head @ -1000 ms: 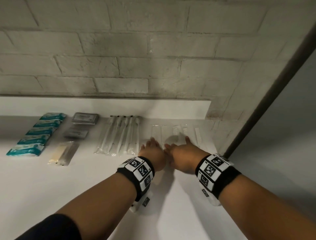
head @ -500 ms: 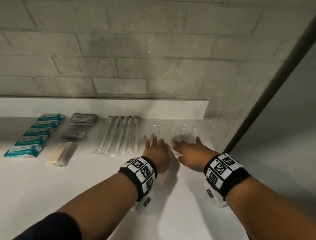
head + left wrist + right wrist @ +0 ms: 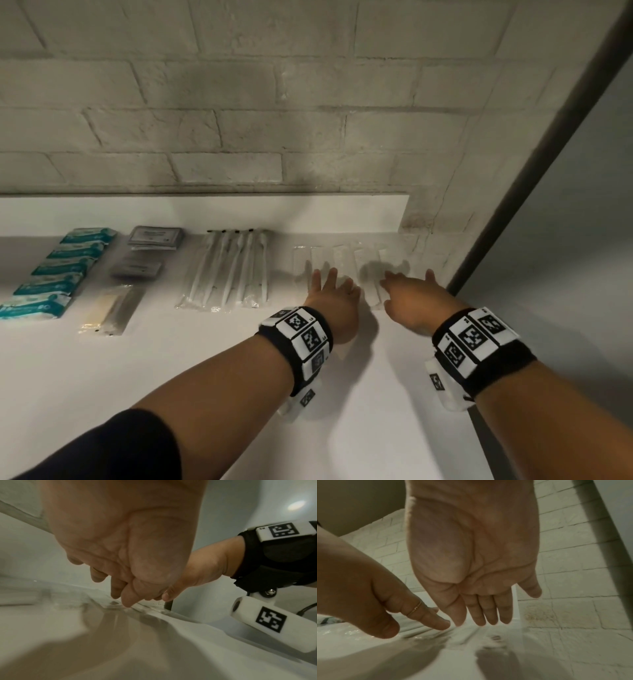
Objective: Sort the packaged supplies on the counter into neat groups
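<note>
Your left hand and right hand reach out side by side, palms down, over the near ends of the clear packets that lie in a row on the white surface. Both hands are released, fingers straight and slightly spread, gripping nothing. In the left wrist view your left fingertips come down to the edge of a clear wrapper; whether they actually press it cannot be told. In the right wrist view your right hand hangs flat just above the packets, with your left hand just beside it.

Just left of your left hand lies a group of long white sticks in clear sleeves, set parallel. Further left sit two small stacks of grey sachets, one behind the other, and nearer you a clear bag with pale contents. Furthest left of your hands runs a column of teal-and-white packs.

The brick wall stands beyond your fingertips, with a dark post running off to the right of your right hand.
</note>
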`<state>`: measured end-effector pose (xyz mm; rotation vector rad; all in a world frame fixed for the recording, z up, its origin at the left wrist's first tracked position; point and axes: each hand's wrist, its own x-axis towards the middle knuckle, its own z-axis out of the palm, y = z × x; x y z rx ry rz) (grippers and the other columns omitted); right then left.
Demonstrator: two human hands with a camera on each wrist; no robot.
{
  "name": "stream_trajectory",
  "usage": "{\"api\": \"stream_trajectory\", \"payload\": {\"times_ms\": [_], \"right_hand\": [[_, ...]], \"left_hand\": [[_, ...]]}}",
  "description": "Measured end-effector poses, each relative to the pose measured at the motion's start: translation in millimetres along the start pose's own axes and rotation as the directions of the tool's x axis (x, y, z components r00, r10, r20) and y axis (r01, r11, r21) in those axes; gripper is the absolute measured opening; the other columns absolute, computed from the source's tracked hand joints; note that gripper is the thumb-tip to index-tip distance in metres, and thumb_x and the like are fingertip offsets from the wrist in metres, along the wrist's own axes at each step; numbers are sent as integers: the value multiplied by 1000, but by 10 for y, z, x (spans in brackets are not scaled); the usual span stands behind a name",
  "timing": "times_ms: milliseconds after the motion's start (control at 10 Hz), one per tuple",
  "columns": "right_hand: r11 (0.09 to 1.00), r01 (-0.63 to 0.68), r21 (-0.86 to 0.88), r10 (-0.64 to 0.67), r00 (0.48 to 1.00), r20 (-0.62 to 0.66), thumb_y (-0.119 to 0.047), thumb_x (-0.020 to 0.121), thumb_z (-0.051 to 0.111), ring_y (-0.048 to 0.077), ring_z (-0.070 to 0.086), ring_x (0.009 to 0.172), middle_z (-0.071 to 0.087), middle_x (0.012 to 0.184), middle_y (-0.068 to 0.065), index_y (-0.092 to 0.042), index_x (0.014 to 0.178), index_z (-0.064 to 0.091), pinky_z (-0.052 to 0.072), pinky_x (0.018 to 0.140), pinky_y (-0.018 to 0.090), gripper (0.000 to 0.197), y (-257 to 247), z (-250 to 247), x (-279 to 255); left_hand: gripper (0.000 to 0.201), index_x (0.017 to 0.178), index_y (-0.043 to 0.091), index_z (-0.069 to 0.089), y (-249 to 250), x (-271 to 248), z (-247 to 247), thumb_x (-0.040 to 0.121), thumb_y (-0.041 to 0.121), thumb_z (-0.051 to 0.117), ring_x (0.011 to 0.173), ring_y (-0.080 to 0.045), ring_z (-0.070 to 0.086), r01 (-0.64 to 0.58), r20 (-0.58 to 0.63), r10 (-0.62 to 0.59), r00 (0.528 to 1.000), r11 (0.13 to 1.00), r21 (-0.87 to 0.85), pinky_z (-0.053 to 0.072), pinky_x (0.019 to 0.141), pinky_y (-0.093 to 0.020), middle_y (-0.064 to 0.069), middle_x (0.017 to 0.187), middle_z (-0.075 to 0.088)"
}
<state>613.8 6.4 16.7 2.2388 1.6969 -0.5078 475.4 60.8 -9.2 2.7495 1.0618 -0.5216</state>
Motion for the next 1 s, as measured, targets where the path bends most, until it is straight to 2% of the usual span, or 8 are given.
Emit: {"api": "stream_trajectory", "payload": {"times_ms": [100,200,400,600,700,800,900,1000], "right_hand": [[997,-74,36,71,994,82,-16,95,35,26,31,141,26,157,3,-16,151,24,7,118,54,57,71,18,18],[997,-26,70,20,996,83,-15,95,36,25,28,143,14,161,-1,-17,152,21,8,119,51,58,102,43,21],[993,-7,116,-1,998,66,-16,96,36,25,29,143,12,161,-4,-19,152,21,7,120,50,58,143,66,6],[985,-17,172,8,998,55,-19,98,36,27,17,147,6,162,-5,-25,153,13,3,120,47,61,152,31,-83],[980,2,200,-3,1000,4,-28,99,39,24,16,147,5,162,-6,-29,153,13,9,120,43,60,161,11,-266],[975,28,219,-33,999,17,-36,97,44,18,29,143,21,159,-5,-30,151,21,24,115,33,59,168,51,-555],[968,42,246,-71,992,108,-45,96,44,15,31,141,26,157,-8,-34,150,22,27,111,28,60,110,107,-936],[947,113,300,-152,982,110,-51,94,44,9,29,142,25,156,-14,-37,150,22,24,112,22,61,-19,239,-1380]], "left_hand": [[72,153,18,9,110,38,-21,88,12,41,147,-34,-13,-72,5,72,997,997,-1,-12,115,-54,-4,162,3],[71,153,20,10,186,90,-27,88,13,40,147,-34,-14,-55,32,54,998,998,21,-14,114,-54,-3,162,3],[70,153,20,10,210,110,-34,90,16,40,147,-33,-15,-31,49,29,998,998,52,-15,114,-54,-3,162,2],[71,153,19,9,217,26,-50,89,15,38,147,-34,-13,-48,15,47,999,998,50,-14,115,-54,-5,162,0],[71,153,16,10,184,-142,-15,89,15,41,148,-33,-6,-92,-74,96,993,994,52,-8,117,-52,-8,161,4],[66,153,15,15,110,-440,34,93,19,43,147,-30,7,-140,-167,136,977,990,-7,6,118,-47,-7,160,13],[62,152,21,17,12,-834,108,96,25,43,147,-25,14,-170,-213,149,966,982,-84,11,118,-40,-4,160,16],[61,153,28,13,-67,-1320,243,98,33,39,149,-19,9,-148,-141,124,982,972,-182,4,119,-34,3,161,9]]}}
